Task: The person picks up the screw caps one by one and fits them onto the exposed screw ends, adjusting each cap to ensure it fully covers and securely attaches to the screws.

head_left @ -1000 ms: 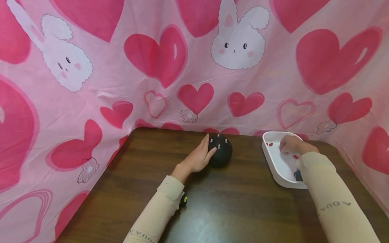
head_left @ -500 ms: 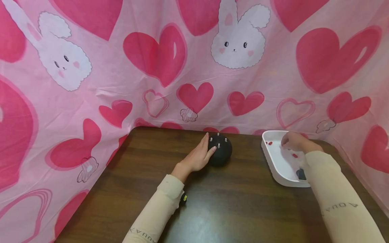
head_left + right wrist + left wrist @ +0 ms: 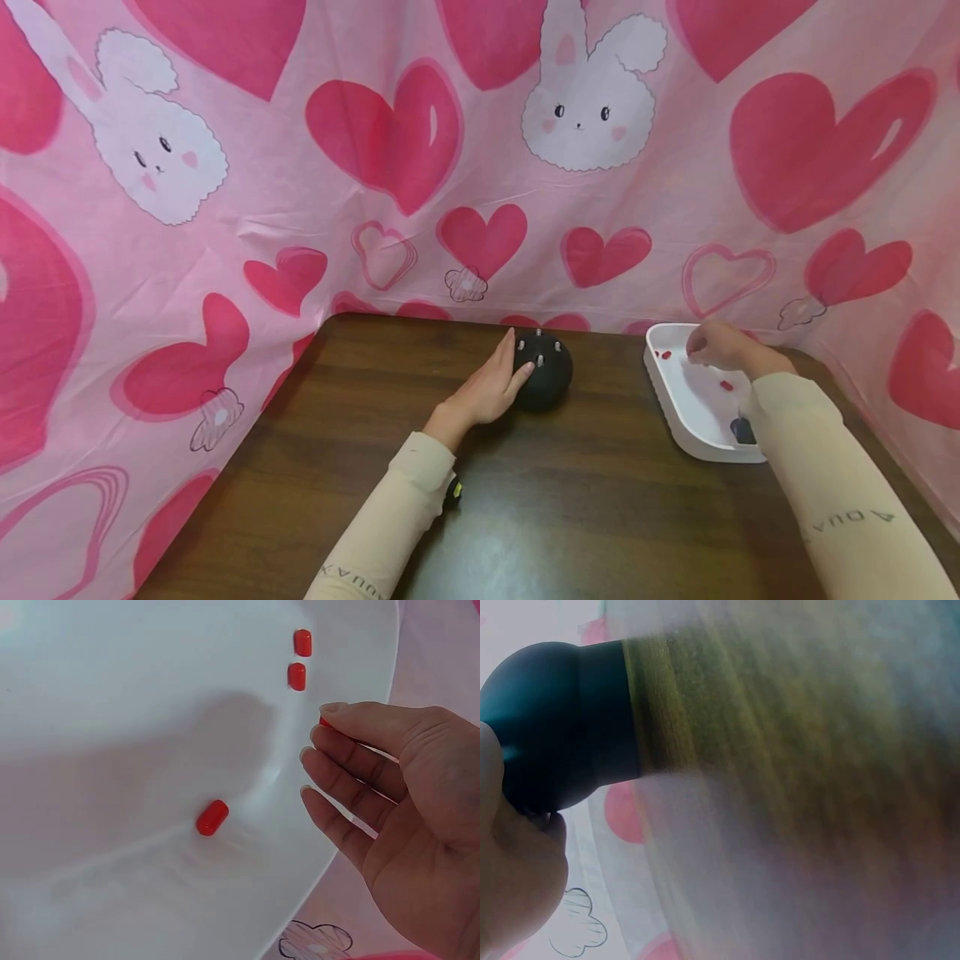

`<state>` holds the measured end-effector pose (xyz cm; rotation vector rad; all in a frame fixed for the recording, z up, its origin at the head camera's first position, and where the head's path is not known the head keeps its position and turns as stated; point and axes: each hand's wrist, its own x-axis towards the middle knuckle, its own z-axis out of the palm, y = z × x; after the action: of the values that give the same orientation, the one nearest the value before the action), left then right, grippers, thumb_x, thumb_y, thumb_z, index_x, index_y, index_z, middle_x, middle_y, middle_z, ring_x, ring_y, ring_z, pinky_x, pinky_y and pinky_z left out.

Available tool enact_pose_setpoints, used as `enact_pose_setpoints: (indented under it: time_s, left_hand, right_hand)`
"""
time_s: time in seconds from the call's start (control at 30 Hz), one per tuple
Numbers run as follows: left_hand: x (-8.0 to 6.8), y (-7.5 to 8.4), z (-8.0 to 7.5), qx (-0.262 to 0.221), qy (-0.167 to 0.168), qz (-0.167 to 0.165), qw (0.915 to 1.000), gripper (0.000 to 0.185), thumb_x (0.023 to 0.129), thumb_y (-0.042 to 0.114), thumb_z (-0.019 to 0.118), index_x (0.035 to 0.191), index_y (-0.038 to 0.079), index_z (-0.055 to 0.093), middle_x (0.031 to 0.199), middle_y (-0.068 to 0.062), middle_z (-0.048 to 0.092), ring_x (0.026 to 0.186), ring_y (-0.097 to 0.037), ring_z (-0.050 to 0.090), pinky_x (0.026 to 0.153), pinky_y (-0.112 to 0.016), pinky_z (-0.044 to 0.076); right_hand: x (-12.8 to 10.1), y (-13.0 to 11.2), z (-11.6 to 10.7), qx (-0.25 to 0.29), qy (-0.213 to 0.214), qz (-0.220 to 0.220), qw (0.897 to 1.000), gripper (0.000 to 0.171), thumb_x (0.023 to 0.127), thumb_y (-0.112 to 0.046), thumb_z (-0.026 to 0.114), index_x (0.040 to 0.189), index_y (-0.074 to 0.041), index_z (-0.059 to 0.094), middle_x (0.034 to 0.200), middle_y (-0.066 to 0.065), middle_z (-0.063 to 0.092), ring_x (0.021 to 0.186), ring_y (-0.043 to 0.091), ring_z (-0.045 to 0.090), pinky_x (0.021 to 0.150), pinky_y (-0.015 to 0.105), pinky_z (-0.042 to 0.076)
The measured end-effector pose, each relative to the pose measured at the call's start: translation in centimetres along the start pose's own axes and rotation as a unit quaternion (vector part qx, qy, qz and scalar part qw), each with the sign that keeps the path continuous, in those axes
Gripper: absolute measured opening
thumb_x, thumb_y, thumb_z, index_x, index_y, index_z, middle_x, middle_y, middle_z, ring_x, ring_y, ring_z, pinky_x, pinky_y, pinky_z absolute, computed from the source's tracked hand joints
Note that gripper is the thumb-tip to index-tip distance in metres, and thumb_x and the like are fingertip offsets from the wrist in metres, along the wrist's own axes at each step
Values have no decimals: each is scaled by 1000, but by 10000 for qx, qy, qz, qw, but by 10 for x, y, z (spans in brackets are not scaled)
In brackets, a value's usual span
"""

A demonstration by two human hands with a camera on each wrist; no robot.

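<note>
Looking down from the head camera, we saw our left hand [image 3: 491, 385] resting against the left flank of a black ball [image 3: 544, 373], fingers straight and laid along its curve, the thumb side uppermost. The ball sat on the dark wooden table [image 3: 570, 517] toward twelve o'clock, close to the far edge, and small pale pegs [image 3: 538, 360] stood out of its top. In the left wrist view the ball [image 3: 559, 724] filled the upper left corner with the heel of our hand [image 3: 514, 885] pressed against it from below; the rest of that picture was blurred.

At about two o'clock on the table stood a white tray [image 3: 678, 421], well apart from the ball. Our right hand [image 3: 716, 346] hovered over its far end with the fingers bent downward. In the right wrist view that hand [image 3: 390, 802] had its fingers close together and curled gently inward, and a sliver of red [image 3: 325, 721] showed at the tip of the uppermost finger; we could not tell for certain whether it was pinched there or merely lay behind the fingertip. Three red capsules lay loose on the tray floor [image 3: 112, 750]: a pair [image 3: 299, 660] one behind the other near the far rim, and a single one [image 3: 212, 817] nearer the middle, just beside our fingertips [image 3: 309, 754].

Behind the table hung a pink cloth [image 3: 300, 208] printed with hearts and white rabbits.
</note>
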<state>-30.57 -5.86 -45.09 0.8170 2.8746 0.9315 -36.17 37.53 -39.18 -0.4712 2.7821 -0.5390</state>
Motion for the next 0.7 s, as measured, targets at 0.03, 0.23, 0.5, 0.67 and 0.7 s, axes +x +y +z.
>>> enact_pose_setpoints:
  time_s: [0.03, 0.23, 0.5, 0.67, 0.7]
  left_hand:
    - [0, 0, 0, -8, 11, 5, 10000, 82, 108, 53, 34, 164, 5, -2, 173, -9, 3, 158, -22, 12, 125, -37, 16]
    - [0, 1, 0, 13, 41, 10, 10000, 83, 108, 53, 34, 164, 5, -2, 172, -10, 4, 158, -22, 12, 126, -40, 18]
    - [0, 1, 0, 14, 20, -25, 10000, 83, 108, 55, 34, 164, 6, -3, 173, -9, 3, 158, -20, 11, 125, -35, 15]
    - [-2, 2, -1, -35, -4, -17, 10000, 83, 108, 54, 34, 164, 6, -3, 173, -9, 1, 158, -21, 10, 126, -36, 15]
    - [-2, 2, -1, -45, 6, 0, 10000, 83, 108, 54, 34, 164, 6, -3, 173, -10, 2, 158, -22, 10, 126, -37, 15]
  right_hand:
    - [0, -1, -1, -36, 24, -90, 10000, 12, 90, 1, 69, 97, 10, 71, 83, 10, 71, 76, 23, 62, 71, 43, 58]
    - [-3, -6, -4, -212, 168, -293, 9992, 10, 90, 1, 69, 95, 10, 71, 80, 6, 69, 74, 22, 60, 68, 41, 56]
    - [-5, -10, -8, -338, 336, -441, 9979, 11, 90, 2, 69, 95, 11, 69, 81, 8, 68, 75, 23, 60, 71, 44, 57]
    - [-7, -16, -12, -335, 381, -405, 9979, 15, 90, 3, 70, 101, 13, 71, 85, 11, 71, 78, 25, 64, 77, 51, 59]
    - [-7, -17, -12, -364, 394, -458, 9975, 15, 90, 3, 69, 101, 13, 71, 85, 12, 72, 78, 26, 65, 77, 51, 59]
